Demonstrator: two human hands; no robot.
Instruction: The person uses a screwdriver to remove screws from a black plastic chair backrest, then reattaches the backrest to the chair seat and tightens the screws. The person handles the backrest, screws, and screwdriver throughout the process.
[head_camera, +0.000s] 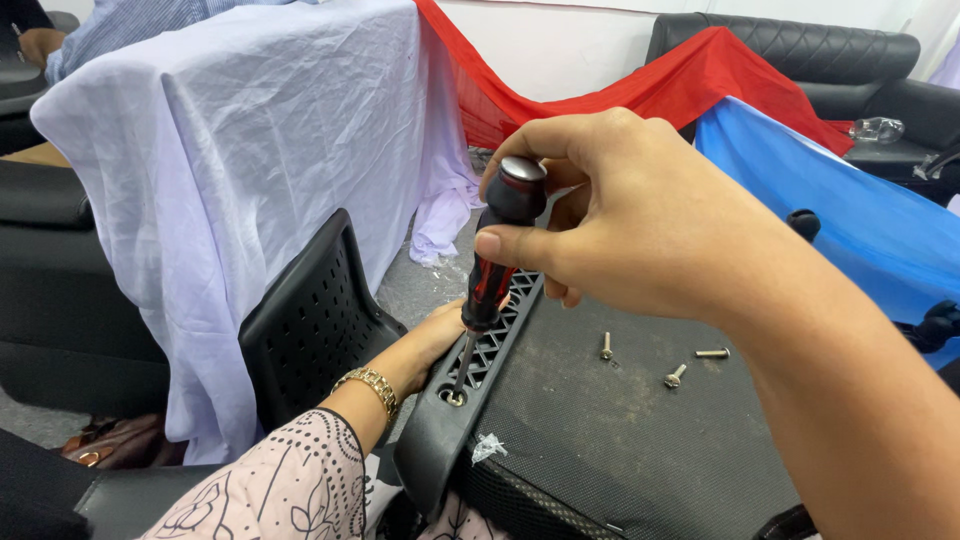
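Right hand (640, 215): closed round the handle of the screwdriver (490, 275), thumb across the front, palm near the cap.
Screwdriver: held nearly upright, leaning slightly to 1 o'clock; its tip is seated in the screw hole (455, 397) at the frame's lower end.
Left hand (430, 345): pressed against the frame (450, 430) at 9 o'clock of the shaft; whether the fingers are curled cannot be told, as they are hidden behind the frame.
Frame: black plastic edge of a mesh panel (620, 430), lying across the lap at 6 o'clock of the view.
Spare screws (672, 376): three loose on the mesh, at 3 o'clock of the shaft, well apart from it.
Step, as judged: a screw is being turned in the hole.
Done well: the shaft is best kept in line with the hole, pressure kept down through the cap, and the frame braced so the tip is not allowed to slip out.
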